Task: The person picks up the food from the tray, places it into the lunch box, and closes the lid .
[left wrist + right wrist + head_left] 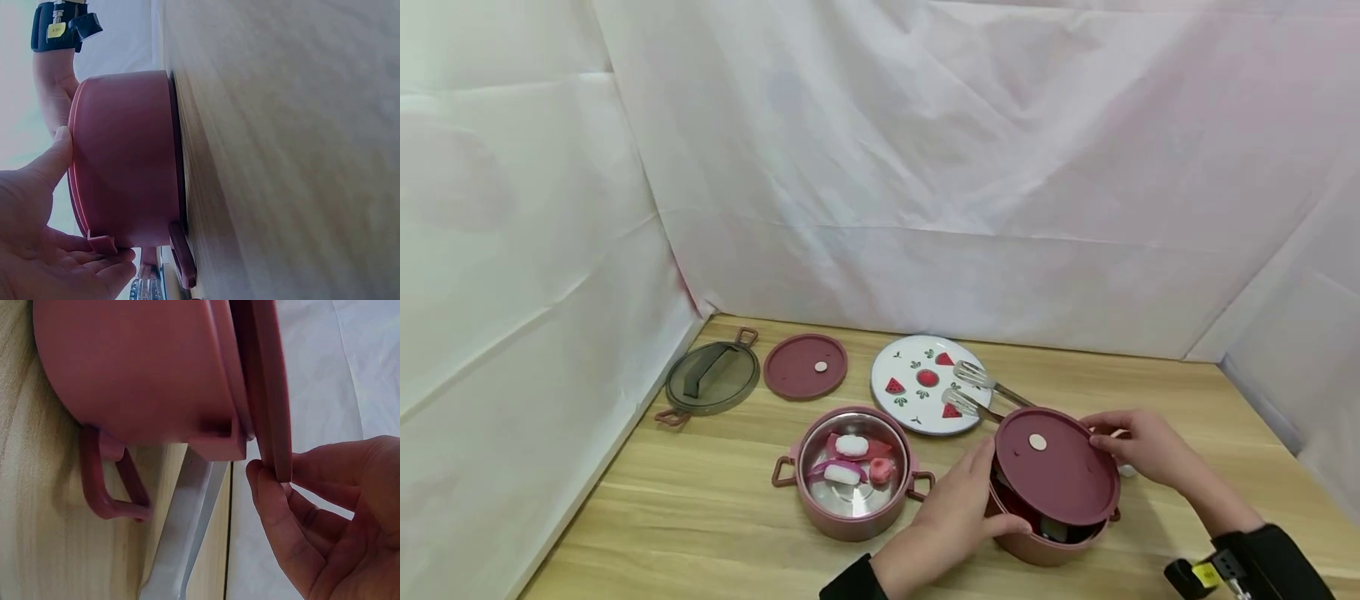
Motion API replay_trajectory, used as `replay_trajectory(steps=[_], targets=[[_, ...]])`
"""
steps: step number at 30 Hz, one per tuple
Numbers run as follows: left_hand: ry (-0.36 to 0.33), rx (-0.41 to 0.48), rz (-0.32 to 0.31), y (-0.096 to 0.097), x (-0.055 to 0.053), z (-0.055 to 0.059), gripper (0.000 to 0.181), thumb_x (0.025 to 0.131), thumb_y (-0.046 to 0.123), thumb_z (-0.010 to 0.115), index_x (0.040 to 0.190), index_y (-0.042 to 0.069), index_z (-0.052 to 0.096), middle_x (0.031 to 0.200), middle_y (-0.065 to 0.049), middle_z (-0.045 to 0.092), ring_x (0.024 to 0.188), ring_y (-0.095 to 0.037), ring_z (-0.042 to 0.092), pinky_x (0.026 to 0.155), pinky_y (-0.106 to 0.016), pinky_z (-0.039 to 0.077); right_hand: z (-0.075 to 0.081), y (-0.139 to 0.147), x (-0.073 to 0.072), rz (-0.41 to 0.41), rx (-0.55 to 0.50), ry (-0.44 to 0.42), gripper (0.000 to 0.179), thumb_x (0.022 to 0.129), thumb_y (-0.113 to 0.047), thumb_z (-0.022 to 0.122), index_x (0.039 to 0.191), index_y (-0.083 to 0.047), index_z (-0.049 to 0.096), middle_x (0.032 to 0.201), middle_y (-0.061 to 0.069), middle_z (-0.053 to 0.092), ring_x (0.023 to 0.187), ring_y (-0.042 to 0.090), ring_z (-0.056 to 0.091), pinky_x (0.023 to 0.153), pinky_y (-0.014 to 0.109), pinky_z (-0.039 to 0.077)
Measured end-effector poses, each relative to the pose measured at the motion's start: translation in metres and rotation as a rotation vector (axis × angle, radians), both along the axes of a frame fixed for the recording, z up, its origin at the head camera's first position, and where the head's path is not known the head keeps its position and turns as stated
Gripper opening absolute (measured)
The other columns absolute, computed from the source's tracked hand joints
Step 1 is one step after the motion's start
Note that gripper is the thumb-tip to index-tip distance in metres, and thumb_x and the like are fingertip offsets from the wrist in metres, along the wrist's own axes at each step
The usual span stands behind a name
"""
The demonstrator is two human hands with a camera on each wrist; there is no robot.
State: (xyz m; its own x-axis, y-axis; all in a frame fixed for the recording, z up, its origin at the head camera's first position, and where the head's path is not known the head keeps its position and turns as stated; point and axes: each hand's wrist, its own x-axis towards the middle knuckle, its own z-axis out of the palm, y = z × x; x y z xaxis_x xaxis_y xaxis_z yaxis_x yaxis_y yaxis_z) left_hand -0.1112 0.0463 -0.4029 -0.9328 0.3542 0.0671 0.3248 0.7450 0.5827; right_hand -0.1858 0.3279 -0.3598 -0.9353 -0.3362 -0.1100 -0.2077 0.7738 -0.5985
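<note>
1. At the left, creased white sheeting [512, 250] forms a wall that runs on behind and round to the right, around a pale wood-grain table [647, 533].
2. On the table's left side lie a see-through lid [730, 385] with a dark strap handle and a flat maroon lid [797, 371] with a white dot.
3. Next, nearer the front, stands an open pink pot [850, 529], steel inside, holding pink and white food pieces [852, 446].
4. Behind it and to the right, a watermelon-patterned plate [917, 358] lies under the tips of a metal utensil with two forked ends [976, 376].
5. At the right stands the dusty-red pot [1037, 550], upright, with a loop handle low on its side and a small tab by the rim.
6. Its round maroon cover [1067, 479], marked by an off-centre white disc, tilts over the opening; a dark gap shows along the near edge, the contents unclear.
7. The left hand [951, 504] grips the pot's left side, thumb set apart from the fingers, which reach the tab.
8. The right hand [1138, 446] pinches the cover's far right edge between thumb and fingertips, above the pot's rim.
</note>
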Motion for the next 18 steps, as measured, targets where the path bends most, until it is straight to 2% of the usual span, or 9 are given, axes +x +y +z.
replay_trajectory(steps=[6, 13, 18], targets=[[0.036, -0.076, 0.005, -0.001, 0.001, 0.001, 0.099, 0.078, 0.063, 0.071, 0.154, 0.012, 0.033, 0.157, -0.006, 0.043, 0.141, -0.019, 0.047, 0.109, -0.034, 0.049, 0.003, -0.006, 0.000, -0.004, 0.060, 0.038, 0.031, 0.097, -0.008, 0.061, 0.124, 0.006, 0.066, 0.104, 0.016, 0.074, 0.075, 0.001, 0.066, 0.055, 0.025, 0.054], [0.063, -0.137, -0.003, -0.004, 0.002, 0.002, 0.102, 0.077, 0.066, 0.069, 0.154, 0.010, 0.033, 0.157, -0.007, 0.042, 0.141, -0.021, 0.047, 0.111, -0.033, 0.048, 0.005, -0.019, -0.002, 0.064, 0.120, 0.081, 0.027, 0.095, -0.005, 0.062, 0.121, 0.001, 0.069, 0.102, 0.016, 0.073, 0.075, 0.011, 0.068, 0.056, 0.023, 0.053], [0.098, -0.188, 0.005, -0.005, 0.007, 0.004, 0.097, 0.077, 0.064, 0.071, 0.152, 0.012, 0.038, 0.154, -0.003, 0.047, 0.135, -0.017, 0.053, 0.103, -0.030, 0.053, 0.009, -0.023, -0.002, 0.085, 0.149, 0.095, 0.027, 0.094, -0.005, 0.063, 0.119, 0.000, 0.070, 0.098, 0.011, 0.074, 0.071, 0.005, 0.065, 0.055, 0.023, 0.051]])
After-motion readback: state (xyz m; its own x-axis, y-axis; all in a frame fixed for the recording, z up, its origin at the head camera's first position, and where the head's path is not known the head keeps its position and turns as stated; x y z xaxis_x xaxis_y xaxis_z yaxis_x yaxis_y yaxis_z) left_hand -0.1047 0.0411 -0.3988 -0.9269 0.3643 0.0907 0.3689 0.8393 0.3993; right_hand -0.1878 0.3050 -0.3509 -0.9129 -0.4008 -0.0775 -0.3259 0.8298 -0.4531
